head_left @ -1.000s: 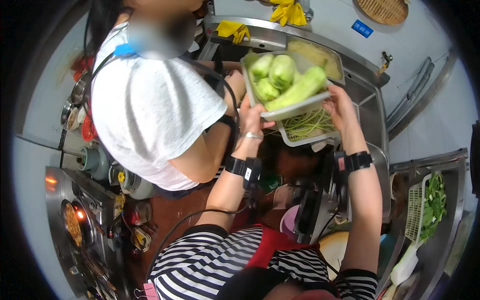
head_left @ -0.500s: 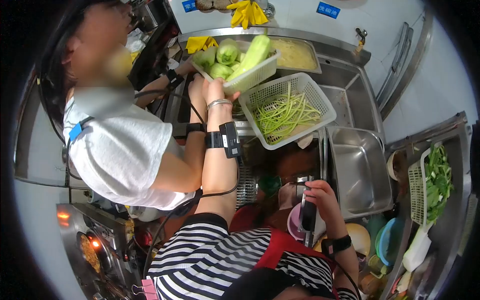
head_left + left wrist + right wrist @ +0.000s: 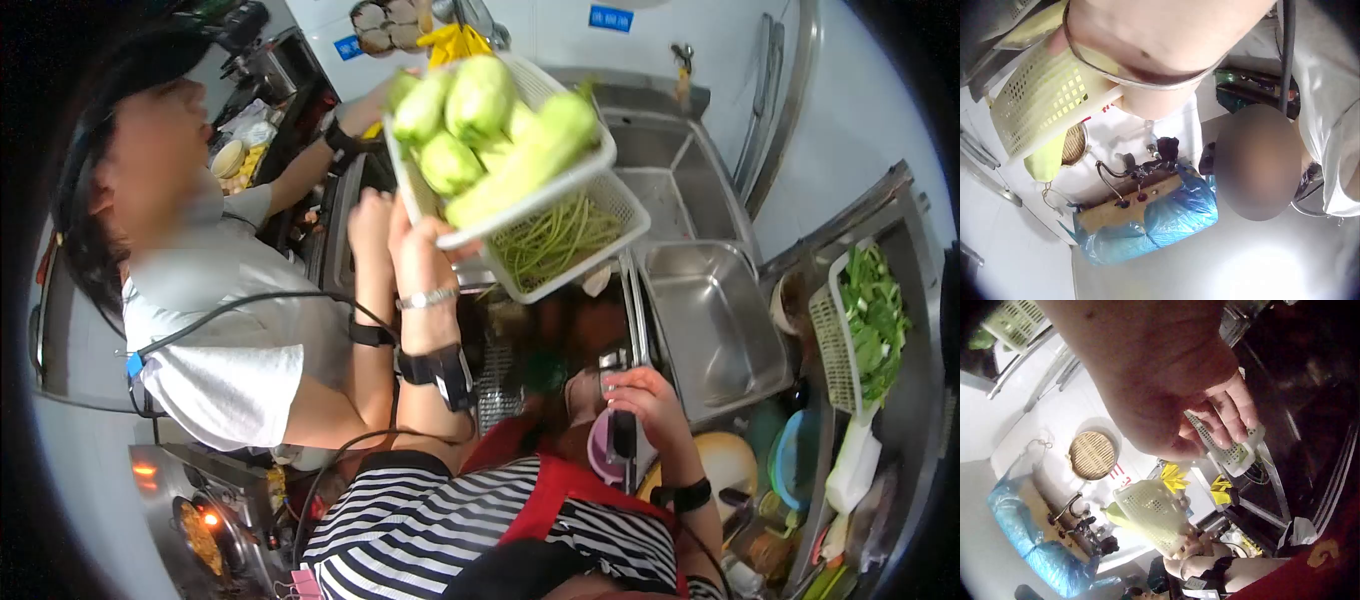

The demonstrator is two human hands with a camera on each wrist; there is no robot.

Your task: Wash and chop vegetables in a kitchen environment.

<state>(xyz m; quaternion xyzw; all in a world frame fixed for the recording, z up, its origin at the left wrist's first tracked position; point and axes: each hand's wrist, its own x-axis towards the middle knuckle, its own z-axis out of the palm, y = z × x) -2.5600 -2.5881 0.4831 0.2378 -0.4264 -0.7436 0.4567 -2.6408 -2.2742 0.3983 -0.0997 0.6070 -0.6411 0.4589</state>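
My left hand (image 3: 425,245) grips the near corner of a white perforated basket (image 3: 560,185), thumb at the rim. Plump pale-green gourds (image 3: 480,100), one long, fill this basket. It is held up, slightly tilted, and overlaps a second white basket (image 3: 628,235) of thin green stems (image 3: 550,245) below it. In the right wrist view the held basket (image 3: 1154,515) hangs out in front of my left hand. My right hand (image 3: 648,405) hangs low at the front of the sink unit, fingers loosely bent, holding nothing; the right wrist view shows its fingers (image 3: 1229,419) relaxed.
Another person in a white shirt (image 3: 225,370) stands close at the left, one forearm beside mine. Steel sinks (image 3: 715,340) lie to the right. A basket of leafy greens (image 3: 835,340) sits on the right shelf. A lit stove (image 3: 165,490) stands at lower left.
My right hand has let go of the gourd basket and dropped toward the front. My left hand carried the basket left, off the stem basket, then raised it and brought it partly back over.
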